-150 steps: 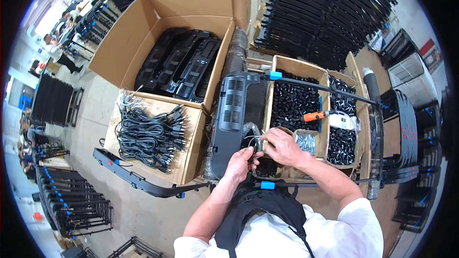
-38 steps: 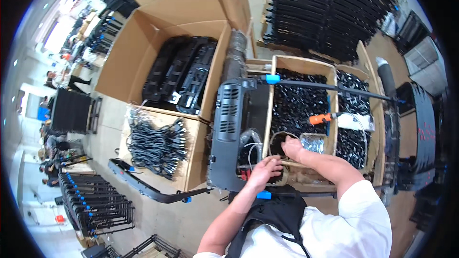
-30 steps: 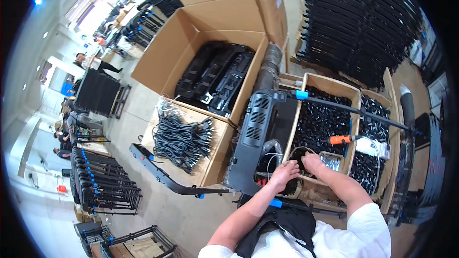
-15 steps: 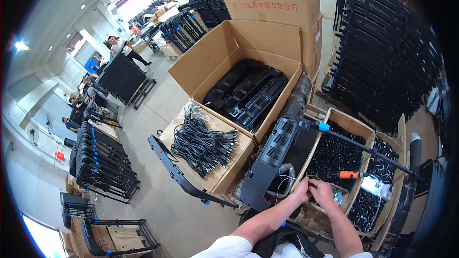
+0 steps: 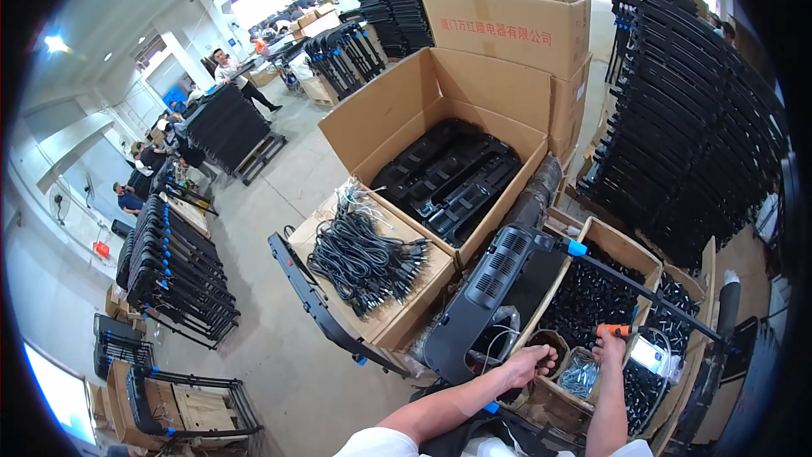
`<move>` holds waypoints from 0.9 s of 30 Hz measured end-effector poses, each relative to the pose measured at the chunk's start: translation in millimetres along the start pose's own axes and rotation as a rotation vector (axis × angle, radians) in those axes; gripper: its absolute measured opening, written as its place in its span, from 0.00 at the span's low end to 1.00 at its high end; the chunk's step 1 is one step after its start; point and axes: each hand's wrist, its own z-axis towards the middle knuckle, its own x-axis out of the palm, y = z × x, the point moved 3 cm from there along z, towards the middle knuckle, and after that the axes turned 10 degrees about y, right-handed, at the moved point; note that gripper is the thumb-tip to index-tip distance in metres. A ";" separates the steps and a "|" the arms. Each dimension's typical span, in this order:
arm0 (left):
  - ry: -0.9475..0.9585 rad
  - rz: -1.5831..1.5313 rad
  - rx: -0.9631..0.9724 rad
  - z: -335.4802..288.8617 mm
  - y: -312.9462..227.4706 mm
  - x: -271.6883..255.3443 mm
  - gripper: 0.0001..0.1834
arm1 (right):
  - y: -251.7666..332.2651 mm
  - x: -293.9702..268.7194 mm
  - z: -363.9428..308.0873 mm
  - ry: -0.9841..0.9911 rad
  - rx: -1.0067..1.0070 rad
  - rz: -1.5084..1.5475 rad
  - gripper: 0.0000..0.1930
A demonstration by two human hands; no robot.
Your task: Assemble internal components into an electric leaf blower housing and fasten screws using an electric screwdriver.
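Note:
My left hand [image 5: 531,364] has its fingers curled together over a round bin beside the black plastic panel [image 5: 484,288]. Whatever its fingertips hold is too small to make out. My right hand [image 5: 609,349] has reached an orange cylindrical tool [image 5: 612,331] with a cord at its end, and its fingers close on the tool's near side. The tool lies above a wooden bin of small black parts [image 5: 592,296]. Between my hands sits a compartment of silvery screws [image 5: 578,374]. A black bar with a blue clip [image 5: 577,249] crosses the bins.
A bundle of black cables [image 5: 364,254] rests on a board to the left. Behind it stands an open carton [image 5: 499,89] of black panels. Stacked black frames [image 5: 685,118] rise at the right. A clear-wrapped pale item [image 5: 650,355] lies on the bins. Other people work far left.
My hands have separated: the right moved rightward to the orange tool, while the left stays near the screw bins. The whole view has shifted slightly downward.

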 end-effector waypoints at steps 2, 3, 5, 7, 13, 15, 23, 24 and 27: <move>0.045 0.079 0.000 -13.0 -3.7 9.6 0.15 | -5.8 -13.9 -7.5 -0.067 -0.005 -0.003 0.20; 0.040 0.061 -0.016 -19.2 -5.4 15.2 0.15 | -12.1 -23.0 -3.4 -0.106 0.018 0.040 0.21; 0.070 0.068 -0.016 -31.3 -7.9 11.5 0.15 | -12.9 -22.9 1.0 -0.192 -0.055 0.075 0.25; 0.084 0.100 -0.024 -37.5 -10.9 9.8 0.15 | -6.4 -13.6 20.9 -0.265 -0.075 0.045 0.26; 0.003 0.119 0.011 -41.7 0.4 -1.5 0.15 | -16.3 -9.9 72.1 -0.443 -0.343 0.291 0.30; 0.001 0.065 -0.006 -44.3 -0.3 -1.7 0.17 | -13.8 -0.1 77.9 -0.393 -0.526 0.148 0.30; 0.091 0.049 -0.003 -52.3 -5.6 10.9 0.19 | 1.0 55.9 46.2 -0.316 -0.560 -0.234 0.35; 0.155 0.068 0.010 -50.6 -5.8 9.6 0.19 | 2.5 55.9 43.8 -0.387 -0.538 -0.310 0.37; 0.183 0.072 0.053 -45.4 -6.3 2.0 0.18 | 13.8 49.6 33.9 -0.253 -0.415 -0.299 0.34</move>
